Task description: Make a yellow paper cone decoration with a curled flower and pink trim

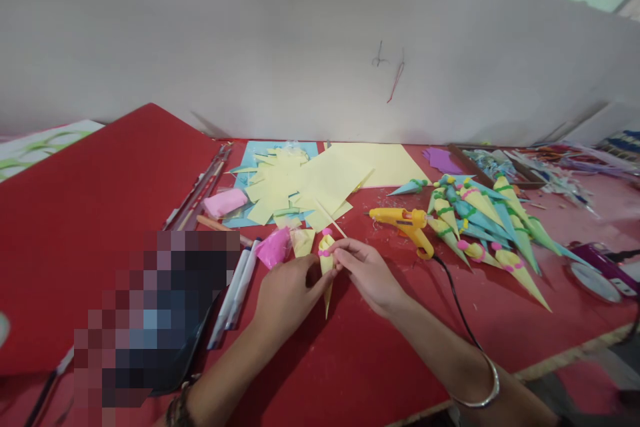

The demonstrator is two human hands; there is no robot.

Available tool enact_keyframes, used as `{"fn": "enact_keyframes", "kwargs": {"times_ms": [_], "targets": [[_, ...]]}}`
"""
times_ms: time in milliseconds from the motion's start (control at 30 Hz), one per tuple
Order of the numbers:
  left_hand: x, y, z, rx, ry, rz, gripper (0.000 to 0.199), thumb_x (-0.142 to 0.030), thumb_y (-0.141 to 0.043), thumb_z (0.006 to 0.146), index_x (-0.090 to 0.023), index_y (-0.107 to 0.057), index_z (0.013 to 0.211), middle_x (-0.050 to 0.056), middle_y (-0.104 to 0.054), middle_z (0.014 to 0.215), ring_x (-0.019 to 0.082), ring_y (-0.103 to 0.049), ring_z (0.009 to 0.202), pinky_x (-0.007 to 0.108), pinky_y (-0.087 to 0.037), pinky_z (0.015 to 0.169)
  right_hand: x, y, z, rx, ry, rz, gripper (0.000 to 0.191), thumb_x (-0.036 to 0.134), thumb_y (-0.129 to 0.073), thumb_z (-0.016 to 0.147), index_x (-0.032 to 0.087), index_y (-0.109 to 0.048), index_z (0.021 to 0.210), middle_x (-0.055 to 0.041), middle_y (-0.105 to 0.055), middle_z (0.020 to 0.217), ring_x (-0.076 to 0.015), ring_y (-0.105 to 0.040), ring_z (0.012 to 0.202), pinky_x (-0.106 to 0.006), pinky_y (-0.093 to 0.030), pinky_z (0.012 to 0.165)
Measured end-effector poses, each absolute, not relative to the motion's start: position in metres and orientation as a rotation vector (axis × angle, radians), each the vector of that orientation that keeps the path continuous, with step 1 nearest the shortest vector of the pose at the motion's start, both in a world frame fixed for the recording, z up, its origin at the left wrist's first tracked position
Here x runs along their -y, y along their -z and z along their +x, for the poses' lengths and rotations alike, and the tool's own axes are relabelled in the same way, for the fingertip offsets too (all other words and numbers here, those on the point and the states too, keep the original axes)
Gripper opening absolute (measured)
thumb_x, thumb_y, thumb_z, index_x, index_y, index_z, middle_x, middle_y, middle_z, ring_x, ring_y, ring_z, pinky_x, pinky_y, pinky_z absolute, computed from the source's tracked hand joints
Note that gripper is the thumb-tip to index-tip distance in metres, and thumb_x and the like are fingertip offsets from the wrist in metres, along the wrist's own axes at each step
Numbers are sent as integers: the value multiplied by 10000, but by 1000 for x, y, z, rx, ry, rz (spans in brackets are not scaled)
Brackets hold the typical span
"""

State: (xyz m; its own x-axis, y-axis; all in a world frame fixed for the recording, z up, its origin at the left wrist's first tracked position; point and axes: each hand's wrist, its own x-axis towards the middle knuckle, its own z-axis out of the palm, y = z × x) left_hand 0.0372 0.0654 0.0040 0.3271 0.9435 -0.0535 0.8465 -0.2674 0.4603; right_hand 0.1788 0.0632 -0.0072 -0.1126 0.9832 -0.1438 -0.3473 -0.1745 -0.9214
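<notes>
A small yellow paper cone (327, 263) with pink trim and a pink ball on top points downward between my hands, near the middle of the red table. My left hand (290, 287) is closed on the cone, its thumb and fingers at the cone's side. The fingers of my right hand (367, 273) are pinched at the pink trim; whatever small piece they may hold is hidden. Just left of the cone lie a cut yellow paper piece (303, 241) and a pink clay packet (273, 248).
A yellow glue gun (407, 221) with a black cord lies right of my hands. Farther right is a pile of decorated cones (480, 213). Yellow paper sheets (335, 177) lie behind. White markers (240, 287) and a dark device (170, 340) are at the left.
</notes>
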Motion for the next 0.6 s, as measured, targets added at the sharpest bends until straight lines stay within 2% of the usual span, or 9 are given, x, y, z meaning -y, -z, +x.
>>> {"fn": "enact_keyframes", "kwargs": {"times_ms": [133,333,600], "targets": [[-68,0,36,-1462,-441,2043,286,-434,-422,807,-174,-499,718,13,-571,611,150,-505,530,235,-297,471,-62,6,180,926,-1558,-919,65,253,-653,684,203,-656,725,32,-575,631,-83,-495,589,-218,-392,599],[-69,5,35,-1217,-623,1856,256,-392,-437,807,-153,-504,870,6,-566,694,138,-486,589,240,-359,514,-60,6,181,921,-1582,-803,93,218,-694,654,222,-676,746,16,-638,698,-96,-551,633,-238,-435,627],[-68,2,35,-1151,-662,1759,229,-375,-468,786,-155,-514,828,-16,-520,670,126,-460,590,241,-373,524,-61,3,184,926,-1456,-839,35,220,-668,671,208,-645,696,33,-603,616,-77,-507,564,-206,-422,557]]}}
